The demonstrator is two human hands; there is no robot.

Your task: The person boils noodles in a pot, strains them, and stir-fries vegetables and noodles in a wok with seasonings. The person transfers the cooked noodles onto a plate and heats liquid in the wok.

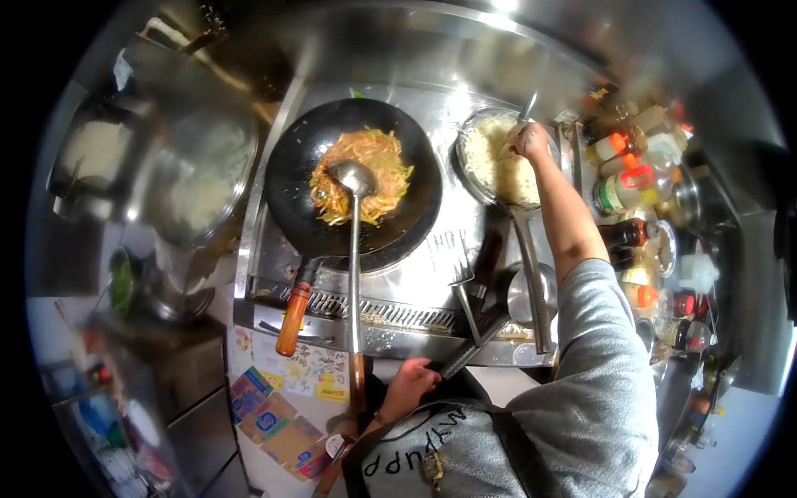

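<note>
My right hand [531, 139] is closed on a thin metal utensil [529, 105] whose shaft sticks up past my fingers. It is over a long-handled round pan [523, 241] of pale, shredded-looking food [506, 170]. The utensil's lower end is hard to make out. My left hand [410, 387] is low, in front of my body, with curled fingers beside the end of a dark textured handle [473, 349]. Whether they grip it is unclear. To the left, a black wok [286, 178] holds cooked strips [378, 162], with a metal ladle [355, 178] resting in them.
Sauce bottles [623, 187] and jars line the right side. A slotted turner [461, 270] and a small metal pot [531, 295] lie near the stove's front edge. A large steaming pot [203, 170] stands at left. Flattened cardboard [278, 423] is below the wok handle [295, 319].
</note>
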